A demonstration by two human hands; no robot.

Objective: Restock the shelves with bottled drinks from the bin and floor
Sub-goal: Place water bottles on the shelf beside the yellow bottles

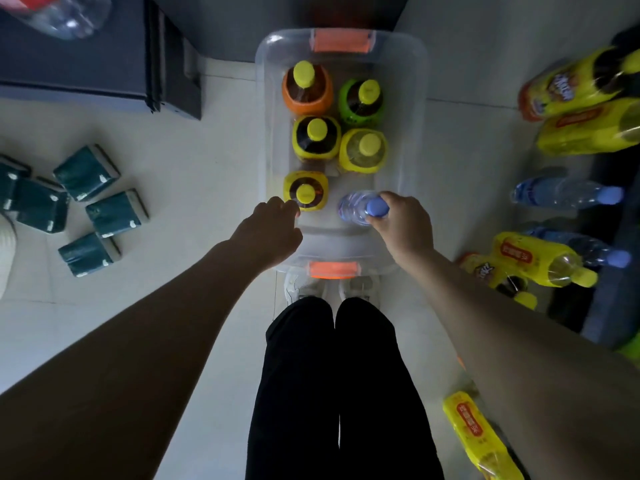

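Lying scattered on the floor at far left, teal packs (86, 172). Curled loosely at the near left corner of the clear bin (410, 109), left hand (269, 232), touching the yellow-labelled bottle (306, 191) beside it, grasp not confirmed. Closed around the blue cap of the water bottle (355, 207) at the bin's near right corner, right hand (403, 225). Stacked on the shelf at right, more bottles (581, 133).

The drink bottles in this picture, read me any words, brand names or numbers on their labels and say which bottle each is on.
None can be read.
Yellow bottles on the shelf: red panels with print, too blurred.
Yellow bottle at lower right: red panel, characters too blurred.
Water bottle on the shelf: label too small.
Bottles in the bin: seen from above, no print legible.
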